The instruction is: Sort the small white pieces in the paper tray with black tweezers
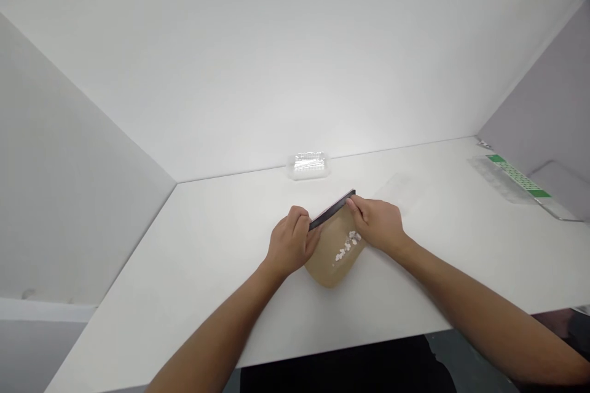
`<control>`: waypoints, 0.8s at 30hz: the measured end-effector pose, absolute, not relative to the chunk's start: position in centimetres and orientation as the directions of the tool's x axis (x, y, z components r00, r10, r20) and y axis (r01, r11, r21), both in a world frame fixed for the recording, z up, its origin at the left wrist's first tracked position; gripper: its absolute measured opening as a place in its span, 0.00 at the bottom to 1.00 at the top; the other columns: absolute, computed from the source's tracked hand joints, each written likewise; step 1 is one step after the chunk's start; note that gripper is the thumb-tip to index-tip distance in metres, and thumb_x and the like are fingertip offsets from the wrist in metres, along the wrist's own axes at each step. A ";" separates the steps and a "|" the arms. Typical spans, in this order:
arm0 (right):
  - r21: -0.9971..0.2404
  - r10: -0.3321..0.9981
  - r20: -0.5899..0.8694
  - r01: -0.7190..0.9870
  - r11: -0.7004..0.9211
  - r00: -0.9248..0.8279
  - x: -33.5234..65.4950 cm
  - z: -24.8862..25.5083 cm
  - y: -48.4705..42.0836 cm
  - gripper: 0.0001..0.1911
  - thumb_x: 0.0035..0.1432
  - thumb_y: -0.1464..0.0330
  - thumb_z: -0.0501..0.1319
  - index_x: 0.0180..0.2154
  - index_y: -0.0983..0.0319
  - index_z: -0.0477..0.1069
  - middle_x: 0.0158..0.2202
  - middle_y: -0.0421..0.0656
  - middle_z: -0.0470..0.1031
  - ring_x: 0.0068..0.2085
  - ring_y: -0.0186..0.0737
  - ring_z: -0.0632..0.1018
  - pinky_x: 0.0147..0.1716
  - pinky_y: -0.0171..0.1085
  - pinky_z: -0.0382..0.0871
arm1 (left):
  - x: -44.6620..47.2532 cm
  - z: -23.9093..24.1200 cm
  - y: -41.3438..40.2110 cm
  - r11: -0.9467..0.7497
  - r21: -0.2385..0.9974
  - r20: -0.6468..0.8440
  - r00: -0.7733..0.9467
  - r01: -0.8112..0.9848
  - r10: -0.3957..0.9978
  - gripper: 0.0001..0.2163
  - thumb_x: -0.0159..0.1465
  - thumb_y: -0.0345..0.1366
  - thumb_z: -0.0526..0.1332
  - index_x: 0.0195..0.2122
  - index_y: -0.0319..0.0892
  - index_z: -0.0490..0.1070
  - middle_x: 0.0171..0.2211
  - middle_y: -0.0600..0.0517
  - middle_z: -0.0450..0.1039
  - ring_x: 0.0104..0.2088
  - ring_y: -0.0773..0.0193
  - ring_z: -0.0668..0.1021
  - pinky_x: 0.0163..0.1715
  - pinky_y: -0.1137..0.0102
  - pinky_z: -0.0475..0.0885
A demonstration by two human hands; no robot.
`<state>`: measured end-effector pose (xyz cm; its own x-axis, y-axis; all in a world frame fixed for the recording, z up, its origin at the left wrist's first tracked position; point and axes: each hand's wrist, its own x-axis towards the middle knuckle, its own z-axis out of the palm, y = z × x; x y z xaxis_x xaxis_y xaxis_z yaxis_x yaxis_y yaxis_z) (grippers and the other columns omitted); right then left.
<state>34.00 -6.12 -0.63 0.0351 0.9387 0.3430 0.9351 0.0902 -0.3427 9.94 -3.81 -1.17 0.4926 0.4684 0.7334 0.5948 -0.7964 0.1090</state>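
Observation:
A tan pouch (334,255) with a dark strip along its top edge lies on the white table (207,295); several small white pieces show on its side. My left hand (290,245) is closed, pinching the left end of the dark strip. My right hand (378,221) is closed too, gripping the strip's right end near the far corner. Both hands hold the pouch between them, tilted up from the table.
A small clear plastic container (308,164) stands at the back against the white wall. A clear plastic sheet with a green strip (519,181) lies at the far right. A faint clear film (396,187) lies behind my right hand. White partitions enclose the table.

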 end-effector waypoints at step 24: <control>-0.577 0.974 0.226 0.805 0.140 -0.008 34.5 -1.2 -5.2 0.24 0.73 0.52 0.43 0.27 0.59 0.54 0.20 0.37 0.64 0.24 0.37 0.66 0.28 0.37 0.51 | 10.1 -0.5 -4.7 -0.709 0.660 0.570 0.449 0.250 0.688 0.09 0.72 0.34 0.58 0.33 0.43 0.72 0.41 0.50 0.77 0.37 0.66 0.79 0.36 0.70 0.74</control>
